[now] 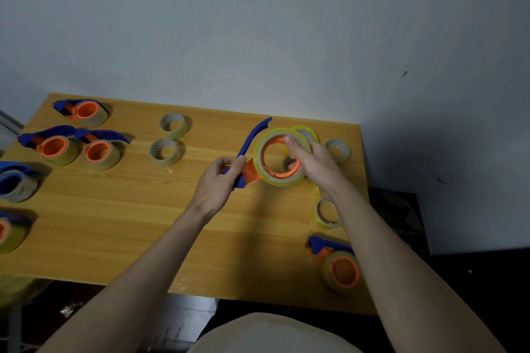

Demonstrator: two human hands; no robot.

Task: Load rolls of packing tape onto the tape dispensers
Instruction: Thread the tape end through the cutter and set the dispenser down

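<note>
Above the middle of the wooden surface (pixel 114 223), the left hand (pixel 220 180) pinches the blue plastic dispenser handle (pixel 252 140) to steady it, while the right hand (pixel 311 163) grips the clear yellowish tape roll (pixel 279 156), thumb pressing it around the orange hub (pixel 272 160), apparently seating it.

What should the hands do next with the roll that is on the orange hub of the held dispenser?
Probably press the tape roll fully down onto the orange hub. The right hand already grips the roll around the hub, thumb on its rim, while the left hand holds the blue handle steady. Whether the roll is fully seated cannot be told.
</note>
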